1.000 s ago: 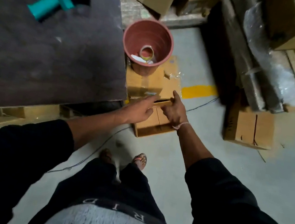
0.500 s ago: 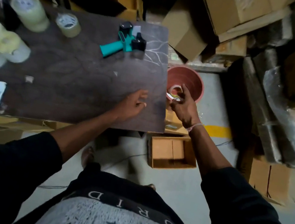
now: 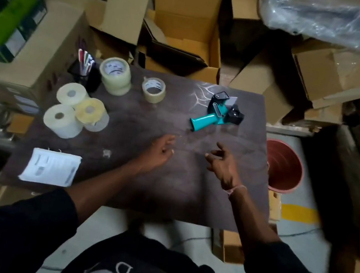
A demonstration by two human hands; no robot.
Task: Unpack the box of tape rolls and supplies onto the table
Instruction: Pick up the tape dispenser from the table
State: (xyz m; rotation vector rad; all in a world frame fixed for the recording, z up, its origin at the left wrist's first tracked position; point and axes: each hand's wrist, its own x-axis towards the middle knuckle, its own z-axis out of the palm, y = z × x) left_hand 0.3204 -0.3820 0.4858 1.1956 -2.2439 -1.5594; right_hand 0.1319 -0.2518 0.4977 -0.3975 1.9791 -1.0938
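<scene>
The left hand (image 3: 159, 149) and the right hand (image 3: 223, 164) are held apart over the middle of the dark table (image 3: 164, 193); the fingers of both are loosely curled and nothing is gripped; contact with the tabletop cannot be told. Just beyond the hands, the teal tape dispenser (image 3: 217, 114) is laid on its side; further left, a tan tape roll (image 3: 153, 90) and a stack of clear tape rolls (image 3: 115, 76) are stood upright; a pen holder (image 3: 84, 69) is placed at the far left corner; three pale rolls (image 3: 76, 113) are grouped, touching, near the left edge; a white paper pad (image 3: 50, 167) is laid at the near left corner. A red bucket (image 3: 283, 166) is positioned on the floor just beside the right table edge; the small cardboard box (image 3: 230, 247) is located on the floor below the near right corner, partly hidden by the right arm. Open cartons (image 3: 186, 29) are stacked behind the table.
</scene>
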